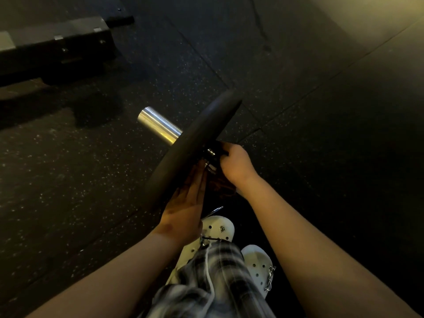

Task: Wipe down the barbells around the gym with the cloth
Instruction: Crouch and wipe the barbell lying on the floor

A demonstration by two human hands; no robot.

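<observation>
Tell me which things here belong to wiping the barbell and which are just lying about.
Job: barbell; plate; left hand flat on plate; right hand gripping barbell; what looks like a cloth under it.
Lying about: black equipment base; floor.

Barbell point(158, 125) mid-scene above floor point(321, 111), one plate point(195, 145) on it; its end sticks out far-left of the plate. Left hand point(185, 203) flat against plate's near face. Right hand point(236, 164) just right of it, curled round the barbell on plate's near side. Two shoes point(218, 228) on floor, nearer than both hands. Machine base point(57, 47) far left, well apart from barbell.
</observation>
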